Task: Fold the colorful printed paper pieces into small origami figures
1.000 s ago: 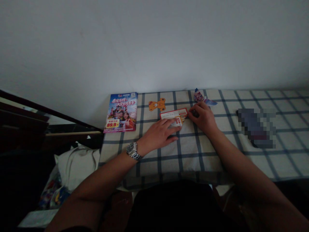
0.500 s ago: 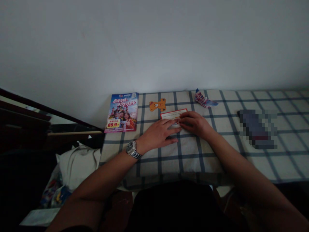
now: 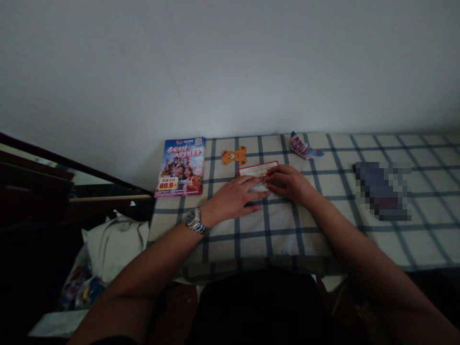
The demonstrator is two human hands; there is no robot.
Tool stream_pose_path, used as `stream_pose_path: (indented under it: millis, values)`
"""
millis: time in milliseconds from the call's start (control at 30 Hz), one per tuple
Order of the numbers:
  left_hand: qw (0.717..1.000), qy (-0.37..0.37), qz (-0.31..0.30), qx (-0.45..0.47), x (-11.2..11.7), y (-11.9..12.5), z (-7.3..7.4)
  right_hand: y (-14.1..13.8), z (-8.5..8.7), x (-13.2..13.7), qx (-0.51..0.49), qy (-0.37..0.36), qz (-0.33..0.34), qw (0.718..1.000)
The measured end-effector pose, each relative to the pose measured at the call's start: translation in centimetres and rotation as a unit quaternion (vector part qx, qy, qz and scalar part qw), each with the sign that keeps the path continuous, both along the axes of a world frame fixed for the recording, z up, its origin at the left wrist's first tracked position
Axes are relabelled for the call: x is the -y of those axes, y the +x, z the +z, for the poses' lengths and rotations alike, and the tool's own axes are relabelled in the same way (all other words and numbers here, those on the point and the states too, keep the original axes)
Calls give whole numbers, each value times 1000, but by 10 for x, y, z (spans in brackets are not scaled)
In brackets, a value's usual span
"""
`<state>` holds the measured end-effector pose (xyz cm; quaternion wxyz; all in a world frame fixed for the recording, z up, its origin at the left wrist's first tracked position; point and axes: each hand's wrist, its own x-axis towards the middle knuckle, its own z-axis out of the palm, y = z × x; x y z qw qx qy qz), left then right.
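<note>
A small white card with a red border lies on the checked cloth in front of me, its near part covered by my hands. Across its lower left, my left hand rests flat with the fingers apart. My right hand is at the card's right side, fingertips pinched together and meeting the left fingertips. A tiny orange-brown bit shows between the fingertips, too small to name. Just behind the card lies a flat brown teddy bear cutout. A silver watch is on my left wrist.
Colourful printed leaflets lie at the table's left end. A folded piece of printed paper sits at the back by the wall. On the right is a dark pixelated object. A pale bag stands lower left, beside the table.
Both hands keep nearly the same place on the card, with only slight finger movement. The view has shifted very slightly; the other things lie as before.
</note>
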<state>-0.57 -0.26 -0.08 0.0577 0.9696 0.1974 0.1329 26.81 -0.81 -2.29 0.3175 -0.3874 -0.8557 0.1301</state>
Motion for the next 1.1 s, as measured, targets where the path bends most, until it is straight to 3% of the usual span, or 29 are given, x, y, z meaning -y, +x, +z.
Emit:
stream_pose_path:
  millis: [200,533,800,1100]
  values:
    - [1000,11,-12,6,-7,0,-7,2,-3,-2,4,-1,10,1000]
    - [1000,14,-1,23,-10,-7,7,0,-3,0,24,26,14,999]
    - [999,13,-16,25,-13,-7,5,-2,1,1,39,47,24,998]
    - [998,4,41,47,-16,-7,-1,-5,1,5,39,39,46,997]
